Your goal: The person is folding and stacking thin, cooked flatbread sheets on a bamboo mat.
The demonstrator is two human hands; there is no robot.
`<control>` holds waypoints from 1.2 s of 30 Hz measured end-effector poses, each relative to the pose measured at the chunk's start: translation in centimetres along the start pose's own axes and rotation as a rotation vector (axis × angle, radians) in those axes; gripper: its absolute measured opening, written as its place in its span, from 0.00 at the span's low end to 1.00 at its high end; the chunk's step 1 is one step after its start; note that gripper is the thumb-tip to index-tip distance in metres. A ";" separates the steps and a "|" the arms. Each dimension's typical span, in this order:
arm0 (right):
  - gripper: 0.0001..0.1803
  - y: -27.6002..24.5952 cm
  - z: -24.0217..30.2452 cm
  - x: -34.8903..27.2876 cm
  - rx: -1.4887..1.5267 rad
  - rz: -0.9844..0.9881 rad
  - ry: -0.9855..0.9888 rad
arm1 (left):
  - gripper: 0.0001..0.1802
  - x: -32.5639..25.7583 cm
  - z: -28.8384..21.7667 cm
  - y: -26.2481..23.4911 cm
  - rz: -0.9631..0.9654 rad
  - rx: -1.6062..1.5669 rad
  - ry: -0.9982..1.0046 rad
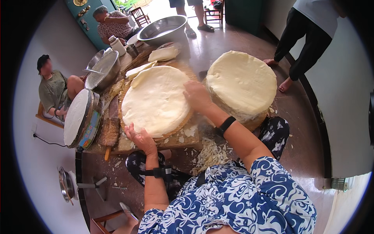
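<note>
A large, pale, dough-like round sheet (pixel 156 101) lies flat on a woven bamboo mat (pixel 189 116) on the low wooden table in front of me. My left hand (pixel 141 141) rests at its near left edge, fingers spread and touching the rim. At the opposite, right edge, my right hand (pixel 198 96) touches the sheet; its fingers are blurred and partly hidden. To the right stands a thick stack of similar pale rounds (pixel 241 82). Folded pale pieces (pixel 141 70) lie beyond the sheet, next to another piece (pixel 163 54).
On the left are a brown brush-like tool (pixel 109 130), a white-topped round container (pixel 76 117) and a metal bowl (pixel 103 72) with a spoon. A big metal basin (pixel 163 30) stands at the far side. Pale shavings (pixel 212 155) litter the floor. Other people sit or stand around.
</note>
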State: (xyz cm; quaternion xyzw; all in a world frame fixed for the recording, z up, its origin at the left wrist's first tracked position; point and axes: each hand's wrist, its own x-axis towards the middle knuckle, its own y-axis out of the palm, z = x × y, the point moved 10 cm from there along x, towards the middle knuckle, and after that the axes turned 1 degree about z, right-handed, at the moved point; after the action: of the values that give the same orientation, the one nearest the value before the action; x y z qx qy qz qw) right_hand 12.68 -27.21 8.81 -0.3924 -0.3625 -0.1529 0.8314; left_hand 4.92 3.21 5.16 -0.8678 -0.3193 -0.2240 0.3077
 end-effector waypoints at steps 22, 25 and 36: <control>0.18 -0.3 -4.1 -5.8 0.764 0.439 0.854 | 0.24 0.8 1.8 -0.9 -0.049 -0.697 -0.316; 0.17 0.7 -4.3 -6.1 1.023 0.340 0.949 | 0.26 1.3 1.1 -1.1 -0.070 -0.734 -0.351; 0.15 1.6 -4.3 -6.1 1.194 0.310 1.112 | 0.18 3.2 3.3 4.4 0.069 -1.226 -0.743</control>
State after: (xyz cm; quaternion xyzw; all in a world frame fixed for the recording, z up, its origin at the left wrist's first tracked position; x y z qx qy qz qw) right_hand 11.41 -29.61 1.73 0.2021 0.1393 0.0101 0.9693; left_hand 10.81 4.14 2.98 -0.9131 -0.1920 -0.0429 -0.3570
